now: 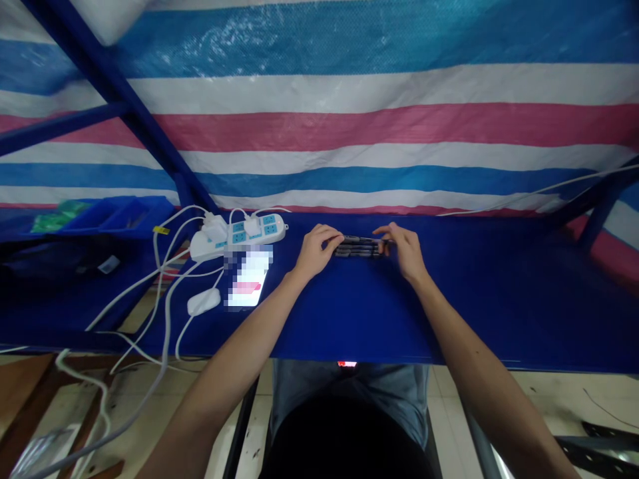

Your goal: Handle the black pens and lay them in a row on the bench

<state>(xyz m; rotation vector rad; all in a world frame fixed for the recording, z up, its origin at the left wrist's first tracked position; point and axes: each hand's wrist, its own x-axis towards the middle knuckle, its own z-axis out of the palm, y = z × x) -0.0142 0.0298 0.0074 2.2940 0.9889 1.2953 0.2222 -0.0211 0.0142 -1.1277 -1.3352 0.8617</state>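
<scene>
While both hands hold it at its two ends, a dark long bundle of thin rods (360, 247) lies flat across the blue table (369, 313), near the far edge and a little to the right of the middle. What the rods are exactly, I cannot tell; they look like several black sticks side by side, with small light marks on them. The left hand (314, 249) has its fingers curled over the left end of the bundle, so its grip is closed on that end. The right hand (405, 249) pinches the right end between thumb and fingers, the grip narrow and closed on the bundle too. Both forearms come from the near edge of the table and rest low above the blue cover.

To the left of the left hand, near it, lies a phone (248, 279) with a bright screen, which is blurred. Just beyond the phone is a white power strip (239, 234) with blue sockets and plugs in it. White cables (160, 279) run from it over the table edge and down, and a small white oval adapter (204, 301) lies beside the phone. Far on the left stand blue plastic bins (117, 214) with something green inside. Behind the table hangs a striped tarpaulin (379, 126) in blue, white and pink.
</scene>
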